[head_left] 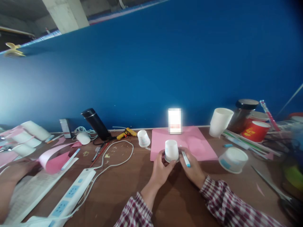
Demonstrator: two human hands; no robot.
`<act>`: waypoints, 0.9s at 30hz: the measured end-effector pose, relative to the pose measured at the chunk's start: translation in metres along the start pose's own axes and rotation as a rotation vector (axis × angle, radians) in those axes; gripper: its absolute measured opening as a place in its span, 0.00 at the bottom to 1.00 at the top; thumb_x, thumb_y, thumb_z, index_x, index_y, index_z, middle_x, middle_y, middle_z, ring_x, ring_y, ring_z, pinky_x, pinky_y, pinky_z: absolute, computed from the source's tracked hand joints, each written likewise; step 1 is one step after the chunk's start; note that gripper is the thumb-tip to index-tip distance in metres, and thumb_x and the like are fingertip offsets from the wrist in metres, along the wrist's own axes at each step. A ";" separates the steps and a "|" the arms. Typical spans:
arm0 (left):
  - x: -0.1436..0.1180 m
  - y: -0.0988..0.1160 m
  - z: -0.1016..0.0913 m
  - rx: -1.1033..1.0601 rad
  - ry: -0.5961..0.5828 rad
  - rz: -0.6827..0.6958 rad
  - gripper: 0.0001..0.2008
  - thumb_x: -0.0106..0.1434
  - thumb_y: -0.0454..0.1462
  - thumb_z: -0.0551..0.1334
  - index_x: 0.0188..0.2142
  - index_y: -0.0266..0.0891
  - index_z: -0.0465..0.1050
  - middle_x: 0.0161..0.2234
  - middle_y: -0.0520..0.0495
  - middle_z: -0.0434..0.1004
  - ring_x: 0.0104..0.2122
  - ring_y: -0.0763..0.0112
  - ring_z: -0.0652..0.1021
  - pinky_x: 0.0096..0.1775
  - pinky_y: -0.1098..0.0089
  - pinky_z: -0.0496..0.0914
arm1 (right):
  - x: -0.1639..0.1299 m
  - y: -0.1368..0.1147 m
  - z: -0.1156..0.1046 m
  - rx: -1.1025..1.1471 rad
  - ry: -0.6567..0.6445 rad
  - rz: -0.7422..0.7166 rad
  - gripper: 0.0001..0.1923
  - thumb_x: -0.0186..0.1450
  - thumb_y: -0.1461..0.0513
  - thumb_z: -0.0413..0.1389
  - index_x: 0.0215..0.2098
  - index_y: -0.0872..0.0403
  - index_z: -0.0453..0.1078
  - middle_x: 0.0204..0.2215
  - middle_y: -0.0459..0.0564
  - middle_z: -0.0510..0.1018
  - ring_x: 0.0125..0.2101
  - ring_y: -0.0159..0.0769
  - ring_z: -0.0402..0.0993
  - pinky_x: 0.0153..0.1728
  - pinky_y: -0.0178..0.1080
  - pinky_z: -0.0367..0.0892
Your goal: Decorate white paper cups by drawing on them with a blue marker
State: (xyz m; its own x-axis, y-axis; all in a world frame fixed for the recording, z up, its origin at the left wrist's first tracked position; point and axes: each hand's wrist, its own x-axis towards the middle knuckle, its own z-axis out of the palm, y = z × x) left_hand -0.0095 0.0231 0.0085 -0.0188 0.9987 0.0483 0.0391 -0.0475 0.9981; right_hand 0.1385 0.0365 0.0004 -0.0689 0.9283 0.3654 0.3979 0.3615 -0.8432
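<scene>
Both hands meet at a small upturned white paper cup [171,150] on the pink paper sheet [203,145]: left hand [161,171] clasps it, right hand [193,168] pinches a blue-tipped white marker pen [186,159] against it. Thin walls (lightly braced) could dent, sending the line astray.

An upturned white paper cup [171,150] stands on the near edge of a flat pink paper sheet [201,143], between the fingers of the left hand [161,171] and those of the right hand [193,168]. A white marker with a blue cap [186,159] lies along the right fingers, just right of the cup. Well left of the left fingers lies a white power strip [71,192]. Right of the right fingers rests an overturned white paper bowl [233,160]. Behind the fingertips, another small white paper cup [143,138] lies tilted beside the sheet.
</scene>
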 end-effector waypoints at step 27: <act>0.000 0.001 0.000 -0.007 -0.009 0.008 0.27 0.51 0.39 0.68 0.49 0.35 0.63 0.45 0.38 0.73 0.43 0.61 0.77 0.44 0.62 0.72 | 0.000 -0.002 0.000 -0.008 -0.006 0.006 0.12 0.67 0.61 0.44 0.48 0.53 0.61 0.42 0.53 0.74 0.44 0.41 0.73 0.46 0.46 0.69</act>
State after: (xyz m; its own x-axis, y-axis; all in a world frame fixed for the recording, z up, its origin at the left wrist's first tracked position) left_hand -0.0097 0.0225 0.0098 -0.0093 0.9984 0.0563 0.0319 -0.0560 0.9979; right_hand 0.1381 0.0360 0.0023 -0.0715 0.9311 0.3578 0.4057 0.3549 -0.8423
